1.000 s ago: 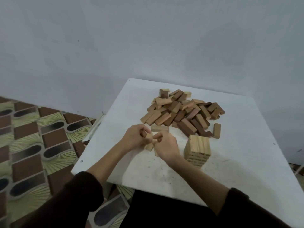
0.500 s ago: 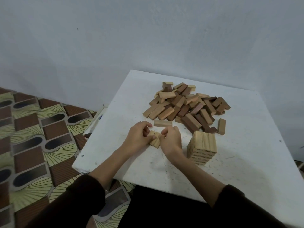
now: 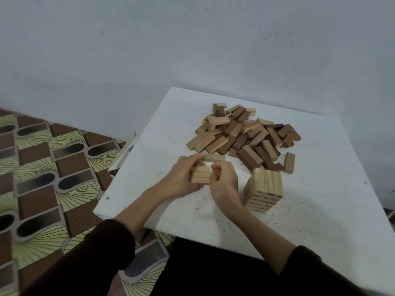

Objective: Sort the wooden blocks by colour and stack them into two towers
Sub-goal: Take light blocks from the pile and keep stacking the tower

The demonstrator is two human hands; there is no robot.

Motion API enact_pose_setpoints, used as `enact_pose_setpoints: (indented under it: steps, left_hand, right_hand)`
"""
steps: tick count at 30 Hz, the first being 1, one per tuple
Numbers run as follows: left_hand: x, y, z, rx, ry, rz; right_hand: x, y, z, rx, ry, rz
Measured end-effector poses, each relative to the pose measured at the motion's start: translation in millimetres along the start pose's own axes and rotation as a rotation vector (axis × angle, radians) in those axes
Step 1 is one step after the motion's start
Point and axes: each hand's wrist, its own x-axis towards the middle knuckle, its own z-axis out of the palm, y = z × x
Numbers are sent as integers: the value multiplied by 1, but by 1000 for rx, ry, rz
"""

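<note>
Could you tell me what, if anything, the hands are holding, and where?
The left hand and right hand hold a small bundle of light blocks between them, one at each end.

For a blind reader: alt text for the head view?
Left hand and right hand grip a few light wooden blocks over a white table, beside a light-block tower; a mixed light-and-dark pile lies behind.

Cannot count the pale wooden blocks (image 3: 200, 177) bundled between the left hand (image 3: 181, 180) and right hand (image 3: 224, 182), both ends covered. Cannot see one end of the lone flat pale wooden block (image 3: 215, 157), tucked behind left fingertips (image 3: 200, 156). Cannot count pieces buried in the mixed pile of pale and dark brown wooden blocks (image 3: 241, 135).
</note>
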Motion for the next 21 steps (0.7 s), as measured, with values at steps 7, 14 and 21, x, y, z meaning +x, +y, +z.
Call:
enact_pose_setpoints:
  steps: [7,14,21]
  left_hand:
    - [-5,-3,-5,3,72,-12]
    - [-8,-7,1,-43,140,-6]
    - [-8,-6,1,-38,139,4]
  right_hand:
    - [2,14,3,-4,40,-43]
    - [3,28,7,135,41,-103]
    - [4,30,7,175,35,-85]
